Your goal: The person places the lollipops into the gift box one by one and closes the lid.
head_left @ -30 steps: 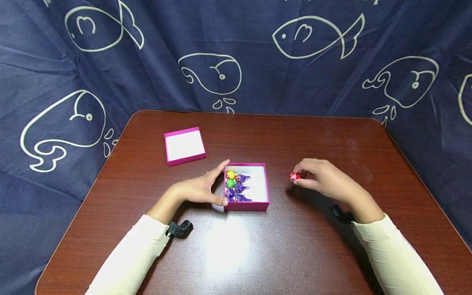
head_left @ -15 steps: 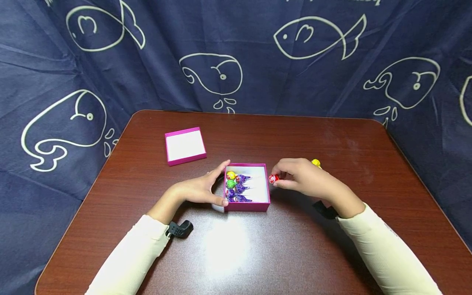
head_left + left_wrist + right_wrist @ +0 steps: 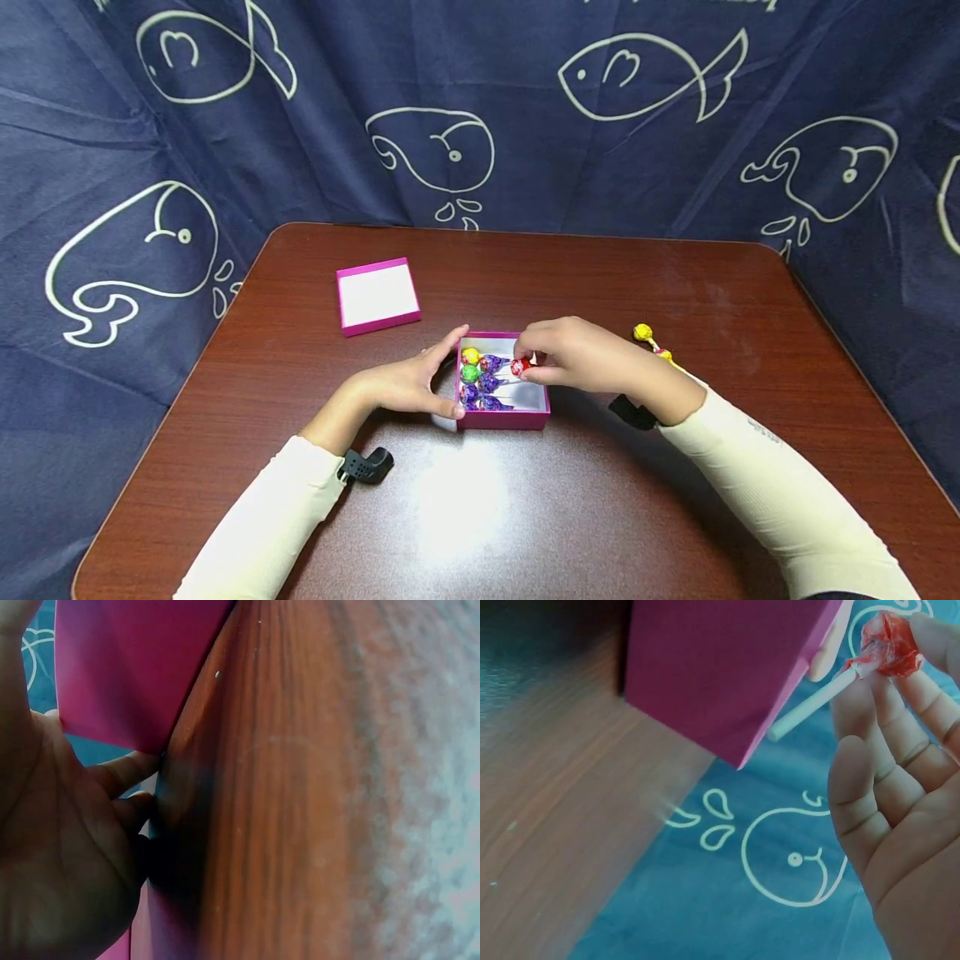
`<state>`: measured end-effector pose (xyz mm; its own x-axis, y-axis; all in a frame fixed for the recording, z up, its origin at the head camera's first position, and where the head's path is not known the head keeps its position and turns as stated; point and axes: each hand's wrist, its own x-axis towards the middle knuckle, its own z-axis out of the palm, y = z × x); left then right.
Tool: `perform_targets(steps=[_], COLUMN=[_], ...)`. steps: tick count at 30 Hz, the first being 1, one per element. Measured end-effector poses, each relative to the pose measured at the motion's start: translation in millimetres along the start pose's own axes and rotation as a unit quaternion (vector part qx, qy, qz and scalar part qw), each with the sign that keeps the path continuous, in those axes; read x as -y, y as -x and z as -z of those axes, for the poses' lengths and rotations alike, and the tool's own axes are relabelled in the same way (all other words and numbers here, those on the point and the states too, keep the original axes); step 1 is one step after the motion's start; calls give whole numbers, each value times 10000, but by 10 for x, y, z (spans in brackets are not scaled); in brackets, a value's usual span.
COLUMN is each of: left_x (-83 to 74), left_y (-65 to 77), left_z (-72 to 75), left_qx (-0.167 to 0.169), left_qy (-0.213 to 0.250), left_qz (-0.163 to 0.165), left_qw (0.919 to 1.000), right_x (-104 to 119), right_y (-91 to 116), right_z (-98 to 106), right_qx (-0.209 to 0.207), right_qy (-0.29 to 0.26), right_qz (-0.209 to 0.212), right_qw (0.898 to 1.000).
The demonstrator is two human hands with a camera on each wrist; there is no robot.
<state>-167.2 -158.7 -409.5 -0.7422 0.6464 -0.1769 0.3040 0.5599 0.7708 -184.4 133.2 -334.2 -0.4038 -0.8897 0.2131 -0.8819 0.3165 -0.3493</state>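
My left hand [image 3: 405,385] holds the left side of a pink box [image 3: 502,420], thumb at the near corner and index finger at the far one. Inside, against the left wall, lie a yellow lollipop [image 3: 470,356], a green lollipop [image 3: 470,374] and several purple lollipops [image 3: 490,382]. Over the box's right part, my right hand [image 3: 577,354] pinches a red lollipop [image 3: 519,367] by its wrapped head. In the right wrist view, the white stick [image 3: 810,705] of that lollipop slants down beside the box's rim. Part of the box's right side is hidden under this hand.
The pink lid [image 3: 378,296] with a white inside lies behind and left of the box. Yellow lollipops [image 3: 642,332] lie on the brown table [image 3: 570,517] beyond my right forearm, which partly hides them. A blue cloth [image 3: 525,192] hangs behind the table.
My right hand has carried the red lollipop leftward from the table to over the box. Yellow lollipops have come into view behind it. The left hand and box stay put.
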Motion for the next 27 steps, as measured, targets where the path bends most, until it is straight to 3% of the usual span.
perform_targets(steps=[8,15,27], left_x=[-10,-15,-16], left_y=[4,12,14], left_z=[2,-1,-3], left_qx=[33,56,55], left_qy=[1,33,82], left_qz=[-3,3,-36], left_qw=[10000,10000,9999], right_x=[27,73,81], right_y=[-221,-370,-454], right_z=[-63,-212,-380], right_qx=[266,420,934], right_qy=[-58,-395,-576], right_qz=[59,-156,-304], right_qw=[9996,9982,9935])
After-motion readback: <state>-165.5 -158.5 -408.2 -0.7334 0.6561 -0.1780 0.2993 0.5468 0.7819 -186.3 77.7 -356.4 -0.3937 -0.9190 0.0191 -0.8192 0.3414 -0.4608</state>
